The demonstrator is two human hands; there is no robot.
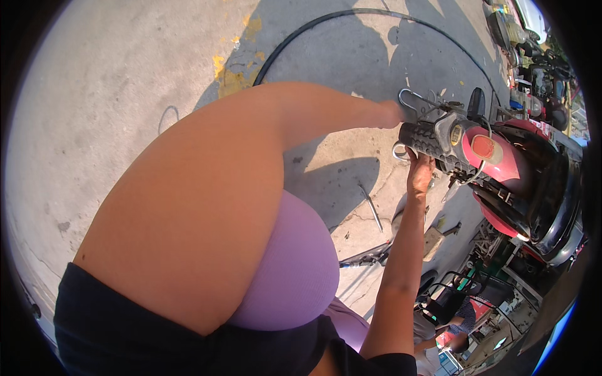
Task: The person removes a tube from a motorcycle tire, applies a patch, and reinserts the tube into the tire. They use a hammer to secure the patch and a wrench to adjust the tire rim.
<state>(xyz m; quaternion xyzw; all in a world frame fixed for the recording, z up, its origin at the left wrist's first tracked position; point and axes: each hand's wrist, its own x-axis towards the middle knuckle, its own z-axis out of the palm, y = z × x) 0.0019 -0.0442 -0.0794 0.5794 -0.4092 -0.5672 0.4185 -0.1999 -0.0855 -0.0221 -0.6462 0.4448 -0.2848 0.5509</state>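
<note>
The rear tyre (425,140) of a red motorcycle (512,164) lies between my two hands, its fender and red tail light (483,147) just beyond. My left hand (392,115) is blurred at one side of the tyre, close to a curved metal bar (407,94); whether it grips anything is unclear. On the other side, my right hand (420,171) has its fingers against the tyre's side, near a metal loop (399,151). The wheel's hub area is mostly hidden. A thin metal rod (371,207) lies on the concrete beside my right forearm.
A black hose (329,16) curves over the concrete floor. Past my right forearm are a block (432,242) with a tool on it and a dark long-handled tool (364,258). Another person (458,329) is at the lower right, near frames and clutter. Bottles and parts line the upper right.
</note>
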